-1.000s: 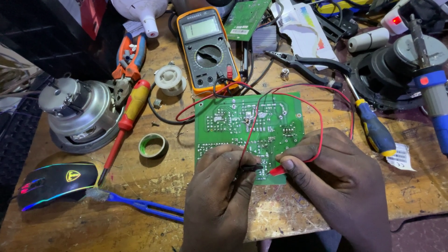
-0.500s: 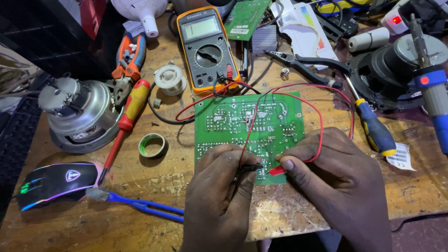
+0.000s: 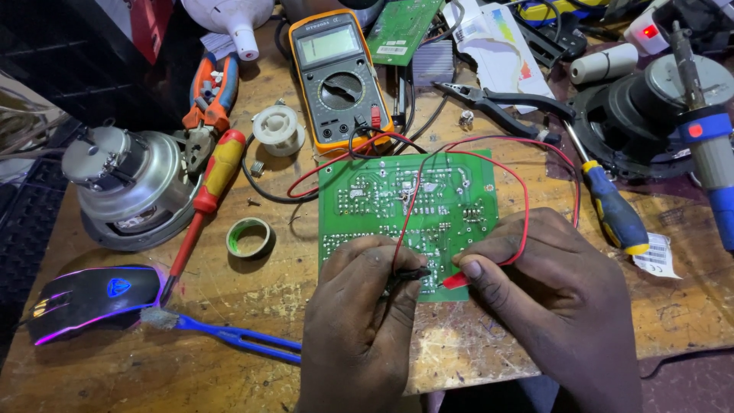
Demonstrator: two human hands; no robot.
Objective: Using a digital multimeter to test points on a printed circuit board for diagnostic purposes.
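A green circuit board (image 3: 413, 206) lies solder side up in the middle of the wooden bench. My left hand (image 3: 363, 321) pinches a black test probe (image 3: 411, 272) whose tip rests on the board's near edge. A red test probe (image 3: 456, 280) is held in my right hand (image 3: 550, 294), its tip touching the board close beside the black one. Red and black leads (image 3: 520, 191) loop across the board to an orange and grey multimeter (image 3: 336, 73) standing just behind it.
A silver motor (image 3: 126, 187), a red and yellow screwdriver (image 3: 206, 191), a green tape roll (image 3: 250, 237) and a lit mouse (image 3: 88, 298) lie left. A blue brush (image 3: 229, 336) lies near the front. Pliers (image 3: 497, 103), a blue screwdriver (image 3: 612, 210) and a soldering tool (image 3: 711, 145) are right.
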